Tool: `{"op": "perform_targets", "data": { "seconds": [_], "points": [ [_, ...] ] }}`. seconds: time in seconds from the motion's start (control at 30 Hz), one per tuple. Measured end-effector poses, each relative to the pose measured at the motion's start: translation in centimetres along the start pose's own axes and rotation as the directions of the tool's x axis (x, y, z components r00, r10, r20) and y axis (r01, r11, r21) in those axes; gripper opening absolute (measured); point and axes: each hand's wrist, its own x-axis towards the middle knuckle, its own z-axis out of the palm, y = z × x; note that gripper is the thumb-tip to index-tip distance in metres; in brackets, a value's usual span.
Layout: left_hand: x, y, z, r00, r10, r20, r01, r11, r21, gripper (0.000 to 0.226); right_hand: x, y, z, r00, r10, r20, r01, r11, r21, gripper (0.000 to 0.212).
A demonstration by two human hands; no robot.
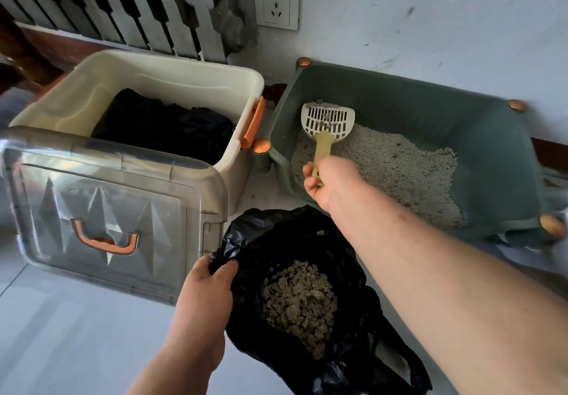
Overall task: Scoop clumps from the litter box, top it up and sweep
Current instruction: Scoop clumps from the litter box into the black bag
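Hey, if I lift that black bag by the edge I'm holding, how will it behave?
Probably floppy: the black bag is thin, crinkled film, lying slumped. Likely bottom-heavy: clumps pile in its middle. Held by the left hand alone, its mouth may sag shut.

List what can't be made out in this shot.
Head view:
- End of the scoop handle: hidden inside the right hand.
- Near wall of the litter box: partly covered by the right forearm; its right corner is blurred.
- Lower part of the black bag: cut off by the bottom edge.
- Dark contents of the cream bin: too dim to identify.
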Motion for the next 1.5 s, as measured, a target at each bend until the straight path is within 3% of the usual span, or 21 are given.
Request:
{"op": "perform_targets", "data": {
  "seconds": [0.2,0.43,0.7,1.07,1.23,1.37,1.5],
  "points": [
    [-0.5,0.1,0.0,1.0,-0.002,-0.015,0.002,1.0,0.031,0.016,0.6,0.3,-3.0,0.992,-0.127,0.012,0.127,0.979,-0.157,0.03],
    [-1.0,0.3,0.3,1.0,0.008,-0.018,-0.008,1.0,0.03,0.023,0.9,-0.5,-4.4,0.993,-0.113,0.036,0.118,0.971,-0.209,0.034],
    [-1.0,0.4,0.3,1.0,0.006,0.006,-0.006,0.999,0.043,0.019,0.7,0.0,-5.3,0.998,-0.059,-0.014,0.052,0.947,-0.316,0.012],
    [-0.7,0.4,0.0,1.0,0.013,-0.002,-0.013,0.998,0.053,0.019,0.8,-0.8,-3.2,0.975,-0.189,-0.113,0.12,0.887,-0.445,0.018],
    [-0.6,0.4,0.0,1.0,-0.006,-0.011,0.006,1.0,0.025,0.016,2.7,0.0,-0.6,0.99,-0.086,-0.11,0.046,0.944,-0.327,0.026],
    [-0.3,0.2,-0.2,1.0,-0.02,-0.009,0.02,1.0,0.006,0.015,2.6,1.3,-0.1,0.999,0.044,0.007,-0.043,0.987,-0.158,0.016],
    [0.2,-0.1,-0.7,1.0,-0.019,-0.02,0.019,1.0,-0.016,0.016,2.8,2.1,-0.3,0.995,0.073,0.071,-0.076,0.997,0.028,0.017]
  ]
}}
